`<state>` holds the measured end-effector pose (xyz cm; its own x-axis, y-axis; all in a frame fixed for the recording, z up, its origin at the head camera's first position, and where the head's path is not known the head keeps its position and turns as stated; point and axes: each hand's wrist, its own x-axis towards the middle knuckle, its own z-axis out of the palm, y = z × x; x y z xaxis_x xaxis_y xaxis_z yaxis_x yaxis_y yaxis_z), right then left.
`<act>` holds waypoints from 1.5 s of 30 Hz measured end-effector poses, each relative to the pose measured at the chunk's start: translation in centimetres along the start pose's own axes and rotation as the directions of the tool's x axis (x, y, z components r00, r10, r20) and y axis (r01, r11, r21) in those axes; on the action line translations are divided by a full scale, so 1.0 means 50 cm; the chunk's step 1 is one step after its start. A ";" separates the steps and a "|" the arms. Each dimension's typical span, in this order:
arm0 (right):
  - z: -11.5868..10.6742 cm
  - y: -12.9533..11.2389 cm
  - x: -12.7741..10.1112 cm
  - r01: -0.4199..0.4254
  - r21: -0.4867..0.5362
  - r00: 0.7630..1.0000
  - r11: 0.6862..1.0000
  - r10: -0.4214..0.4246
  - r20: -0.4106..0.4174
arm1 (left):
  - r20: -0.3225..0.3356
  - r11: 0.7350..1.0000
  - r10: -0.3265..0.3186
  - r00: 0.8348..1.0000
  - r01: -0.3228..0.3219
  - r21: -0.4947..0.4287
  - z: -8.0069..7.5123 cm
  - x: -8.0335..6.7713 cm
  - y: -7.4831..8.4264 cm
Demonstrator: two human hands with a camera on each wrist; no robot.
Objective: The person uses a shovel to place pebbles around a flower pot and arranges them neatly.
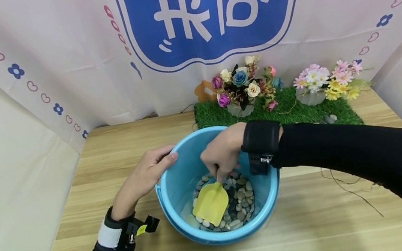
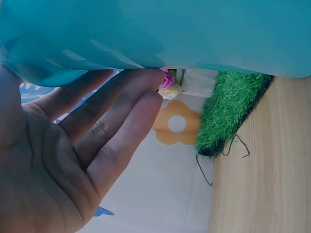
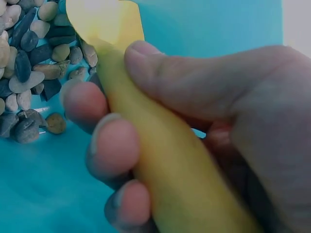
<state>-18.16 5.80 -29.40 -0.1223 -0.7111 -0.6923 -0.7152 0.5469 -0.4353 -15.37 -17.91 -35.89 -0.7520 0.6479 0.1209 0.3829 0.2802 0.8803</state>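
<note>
A light blue bucket point(image 1: 185, 232) stands on the wooden table, with a layer of grey, white and dark pebbles point(image 1: 242, 199) at its bottom. My left hand point(image 1: 149, 170) holds the bucket's left rim, thumb over the edge and the other fingers point(image 2: 121, 141) stretched along the outside wall. Inside the bucket, my right hand point(image 1: 224, 150) grips a small yellow toy shovel point(image 1: 210, 204) by its handle, thumb along the top and fingers curled underneath. The shovel's blade points down to the left and overlaps the pebbles in the head view.
Behind the bucket lies a strip of artificial grass point(image 1: 207, 118). On it stand a pot of mixed roses point(image 1: 241, 84) and a pot of pink, white and yellow flowers point(image 1: 328, 80). Thin dark strands point(image 1: 355, 193) lie on the table point(image 1: 318, 229) at right. A printed cloth point(image 1: 102, 92) hangs behind.
</note>
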 end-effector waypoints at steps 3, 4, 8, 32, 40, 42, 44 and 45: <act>0.001 -0.003 -0.002 -0.023 0.000 1.000 1.000 0.023 -0.013 | 0.000 1.000 -0.001 1.000 0.001 -0.001 -0.001 0.001 0.001; 0.002 -0.005 -0.001 -0.033 0.000 0.999 0.999 0.033 -0.018 | -0.001 1.000 0.001 1.000 -0.001 -0.001 -0.001 0.002 0.001; 0.009 -0.013 0.005 -0.085 -0.020 0.996 0.996 0.084 -0.042 | -0.002 1.000 0.007 1.000 -0.007 -0.004 -0.001 0.003 0.001; 0.015 -0.025 0.024 -0.149 -0.080 0.989 0.986 0.148 -0.022 | -0.002 1.000 0.005 1.000 -0.005 0.010 0.000 0.001 0.001; 0.005 0.003 0.001 0.005 0.069 0.999 0.998 -0.008 0.036 | -0.004 1.000 -0.009 1.000 0.009 -0.003 0.000 0.001 0.001; 0.006 0.001 0.001 0.003 0.070 1.000 0.998 -0.004 0.025 | -0.007 1.000 -0.008 1.000 0.008 0.002 0.000 0.002 0.001; 0.010 -0.006 0.003 -0.019 0.045 1.000 0.999 0.018 0.024 | -0.006 1.000 -0.010 1.000 0.010 0.002 0.000 0.002 0.002; 0.013 -0.009 0.004 -0.037 0.036 0.999 0.999 0.036 0.026 | -0.005 1.000 -0.012 1.000 0.012 0.002 0.000 0.003 0.001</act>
<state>-17.41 5.66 -29.71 -0.1306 -0.6791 -0.7223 -0.6849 0.5886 -0.4296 -15.44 -17.80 -35.81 -0.7592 0.6410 0.1126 0.3747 0.2890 0.8810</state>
